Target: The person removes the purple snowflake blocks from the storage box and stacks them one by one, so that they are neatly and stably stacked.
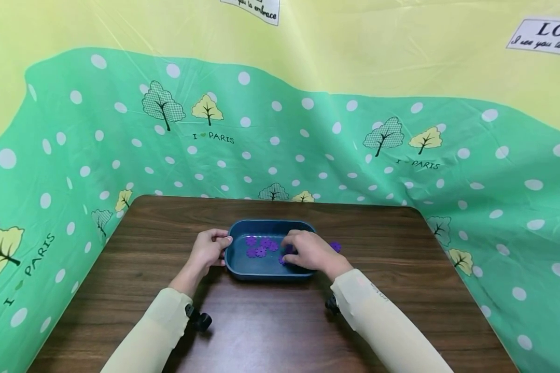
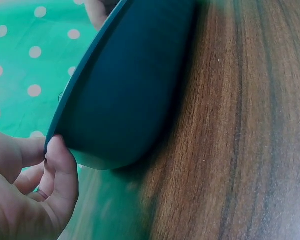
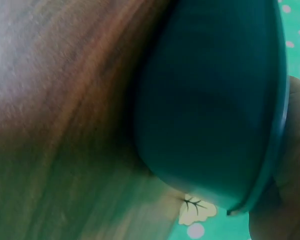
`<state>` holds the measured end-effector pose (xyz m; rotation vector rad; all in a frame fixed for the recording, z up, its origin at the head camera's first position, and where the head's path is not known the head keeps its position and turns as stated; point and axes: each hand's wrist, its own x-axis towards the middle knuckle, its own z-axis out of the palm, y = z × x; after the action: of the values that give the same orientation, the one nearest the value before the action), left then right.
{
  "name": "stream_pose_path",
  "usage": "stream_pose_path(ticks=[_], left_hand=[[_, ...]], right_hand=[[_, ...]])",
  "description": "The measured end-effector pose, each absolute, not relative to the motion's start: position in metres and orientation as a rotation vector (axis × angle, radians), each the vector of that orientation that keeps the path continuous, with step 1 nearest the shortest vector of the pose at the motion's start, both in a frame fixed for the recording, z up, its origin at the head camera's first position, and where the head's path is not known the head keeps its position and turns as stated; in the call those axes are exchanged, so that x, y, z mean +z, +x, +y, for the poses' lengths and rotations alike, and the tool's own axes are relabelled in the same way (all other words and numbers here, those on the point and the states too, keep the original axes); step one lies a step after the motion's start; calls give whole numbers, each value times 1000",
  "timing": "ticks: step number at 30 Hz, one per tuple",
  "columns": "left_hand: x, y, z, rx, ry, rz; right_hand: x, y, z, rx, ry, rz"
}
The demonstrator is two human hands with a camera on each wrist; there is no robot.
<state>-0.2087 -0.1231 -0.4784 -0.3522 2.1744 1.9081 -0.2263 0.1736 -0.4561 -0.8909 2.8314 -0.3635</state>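
Observation:
A dark blue rectangular tray [image 1: 270,276] with rounded corners sits on the table. My left hand [image 1: 209,248] pinches its left rim between thumb and fingers; the left wrist view shows this hand [image 2: 35,185] at the rim of the tray [image 2: 125,90]. Several small purple flower-shaped pieces [image 1: 260,252] lie inside, left of centre. Over the tray's right part, my right hand [image 1: 310,250] reaches in with bent fingers, more purple showing at its fingertips. Whether it grips a piece is hidden. In the right wrist view, the tray wall [image 3: 210,100] covers most of that hand [image 3: 295,165].
Another purple piece [image 1: 335,246] is on the table just right of the tray, beside the right hand. The brown wood-grain table [image 1: 270,326] ends at a green and yellow printed cloth [image 1: 280,140] behind and at both sides. Each wrist carries a small black device.

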Motion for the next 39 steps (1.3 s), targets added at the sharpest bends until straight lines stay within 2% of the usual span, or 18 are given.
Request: stream_pose_path(ticks=[11,39], left_hand=[[-480,-209,-124,1914,-351,2168],[-478,-211,-122,1917,-351,2175]], right_hand=[[-469,-227,168,-213,-964,2805],[-470,-228,161,-2,-1102,2831]])
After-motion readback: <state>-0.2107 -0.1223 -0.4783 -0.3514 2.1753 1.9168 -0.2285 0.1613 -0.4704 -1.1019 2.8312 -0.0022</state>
